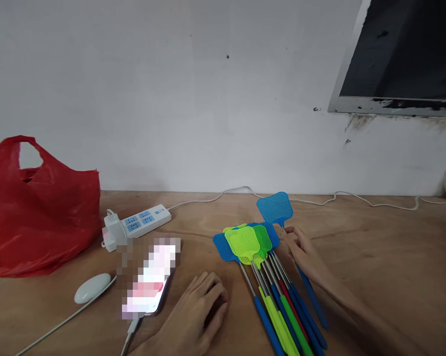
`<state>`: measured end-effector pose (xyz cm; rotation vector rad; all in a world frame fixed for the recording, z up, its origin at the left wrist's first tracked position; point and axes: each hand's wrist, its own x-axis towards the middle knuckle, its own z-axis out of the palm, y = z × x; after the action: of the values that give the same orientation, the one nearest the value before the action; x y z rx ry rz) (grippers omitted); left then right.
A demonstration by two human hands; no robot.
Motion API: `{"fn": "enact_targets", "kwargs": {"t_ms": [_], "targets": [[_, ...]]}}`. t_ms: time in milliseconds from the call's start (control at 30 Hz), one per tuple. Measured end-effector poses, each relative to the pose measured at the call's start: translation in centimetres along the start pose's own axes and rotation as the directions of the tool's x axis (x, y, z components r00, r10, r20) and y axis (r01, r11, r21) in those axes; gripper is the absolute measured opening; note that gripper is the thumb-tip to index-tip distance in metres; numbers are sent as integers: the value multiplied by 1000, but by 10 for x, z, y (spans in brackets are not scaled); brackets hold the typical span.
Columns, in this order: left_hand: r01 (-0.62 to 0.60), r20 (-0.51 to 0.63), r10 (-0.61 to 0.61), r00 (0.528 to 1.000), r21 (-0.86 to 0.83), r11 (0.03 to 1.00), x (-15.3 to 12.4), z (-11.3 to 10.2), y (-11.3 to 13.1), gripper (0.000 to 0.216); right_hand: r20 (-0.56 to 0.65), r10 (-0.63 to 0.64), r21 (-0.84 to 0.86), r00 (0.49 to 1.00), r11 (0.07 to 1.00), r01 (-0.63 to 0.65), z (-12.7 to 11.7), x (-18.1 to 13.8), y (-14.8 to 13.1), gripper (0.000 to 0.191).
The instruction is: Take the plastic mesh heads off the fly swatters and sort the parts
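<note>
My right hand (pixel 302 252) pinches a blue fly swatter (pixel 275 206) at the metal shaft just below its mesh head. Its blue handle slants down beneath the hand toward the near side. Just left of it lies a fanned pile of several fly swatters (pixel 243 242), with yellow-green, green and blue mesh heads stacked over one another. Their metal shafts lead to blue, yellow-green, green and red handles. My left hand (pixel 193 314) rests on the table between the pile and a phone (pixel 152 279), fingers loosely bent, thumb apart, holding nothing.
A red plastic bag (pixel 45 217) stands at the left. Beside it is a white power strip (pixel 144 221) with a plugged-in adapter, its cord running along the wall. A white mouse-shaped object (pixel 93 288) and cables lie on the wooden table (pixel 385 257). A dark framed panel (pixel 404 54) is at upper right.
</note>
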<state>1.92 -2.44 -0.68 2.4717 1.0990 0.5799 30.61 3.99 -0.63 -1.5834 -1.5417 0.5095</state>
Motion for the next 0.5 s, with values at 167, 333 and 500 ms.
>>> {"fn": "enact_targets", "kwargs": {"t_ms": [167,333,500], "targets": [[18,-35,-20,999,-67,998,1,1,-1,15,133,144,421,981,888,-187,12,-14,-19,40],[57,-59,-69,996,-181,982,0,-1,0,19,373,251,780,893,436,-449,17,-23,-26,32],[153,-45,-171,984,-273,950,1,-6,3,24,433,210,803,876,353,-481,23,-31,-29,27]]}}
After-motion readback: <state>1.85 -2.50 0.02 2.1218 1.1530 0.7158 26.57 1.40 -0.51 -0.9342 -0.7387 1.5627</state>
